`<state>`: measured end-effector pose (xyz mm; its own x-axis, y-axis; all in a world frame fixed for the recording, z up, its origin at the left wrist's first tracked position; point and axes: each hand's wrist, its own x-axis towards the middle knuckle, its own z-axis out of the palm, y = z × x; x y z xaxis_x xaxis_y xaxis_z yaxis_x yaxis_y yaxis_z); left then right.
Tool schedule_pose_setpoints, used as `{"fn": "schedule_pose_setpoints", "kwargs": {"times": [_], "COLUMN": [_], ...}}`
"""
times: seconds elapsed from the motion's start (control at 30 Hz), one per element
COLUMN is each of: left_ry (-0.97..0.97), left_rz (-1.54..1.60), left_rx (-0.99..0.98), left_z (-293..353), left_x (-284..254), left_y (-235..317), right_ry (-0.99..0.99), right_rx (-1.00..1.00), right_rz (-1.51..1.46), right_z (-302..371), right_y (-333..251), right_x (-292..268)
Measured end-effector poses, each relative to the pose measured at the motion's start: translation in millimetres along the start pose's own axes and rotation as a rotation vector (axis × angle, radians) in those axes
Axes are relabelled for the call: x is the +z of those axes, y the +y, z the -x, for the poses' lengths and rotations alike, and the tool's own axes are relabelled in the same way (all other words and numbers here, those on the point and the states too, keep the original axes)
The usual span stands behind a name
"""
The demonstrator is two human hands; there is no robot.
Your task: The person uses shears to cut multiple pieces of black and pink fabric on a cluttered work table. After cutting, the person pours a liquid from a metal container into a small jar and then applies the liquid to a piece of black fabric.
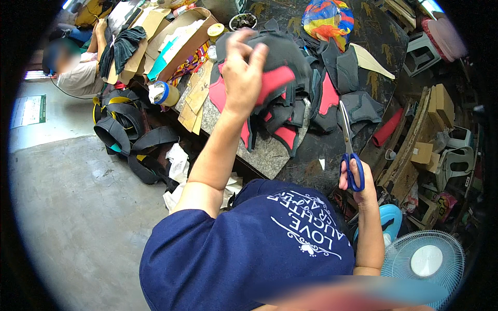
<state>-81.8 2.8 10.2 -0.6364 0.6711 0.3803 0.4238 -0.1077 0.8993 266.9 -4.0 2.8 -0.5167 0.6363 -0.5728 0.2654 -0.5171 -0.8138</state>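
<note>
My left hand [243, 78] is over a heap of cut pieces, its thumb and fingers apart and partly smeared by motion. Right behind it is a black and red fabric piece [277, 83], its edge blurred; no grip on it shows. More black pieces with red faces, such as a cut piece [329, 96], lie heaped on the table to the right. My right hand [361, 179] is closed round the blue handles of a pair of scissors [348, 140]. Their blades point away from me, close together, toward the dark pieces at the table's right side.
Left of the heap stand a yellowish jar [168, 95] and a cardboard box [181, 44]. Black straps [127, 129] hang below. A colourful bundle [328, 23] lies at the back. A fan [425, 262] stands near my right elbow; another person [83, 75] sits far left.
</note>
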Motion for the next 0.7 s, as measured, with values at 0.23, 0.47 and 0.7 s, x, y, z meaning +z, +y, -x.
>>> {"fn": "schedule_pose_setpoints", "kwargs": {"times": [0.23, 0.47, 0.7], "left_ry": [-0.361, -0.245, -0.035], "left_rz": [-0.820, -0.768, -0.732], "left_rx": [0.148, 0.253, 0.559], "left_z": [-13, -15, 9], "left_x": [28, 20, 15], "left_y": [-70, -73, -39], "right_ry": [0.040, 0.135, 0.104], "right_rx": [-0.013, -0.026, 0.019], "right_rz": [-0.056, -0.010, -0.040], "right_z": [-4, 2, 1], "right_y": [11, 19, 26], "right_x": [-4, -24, -37]}}
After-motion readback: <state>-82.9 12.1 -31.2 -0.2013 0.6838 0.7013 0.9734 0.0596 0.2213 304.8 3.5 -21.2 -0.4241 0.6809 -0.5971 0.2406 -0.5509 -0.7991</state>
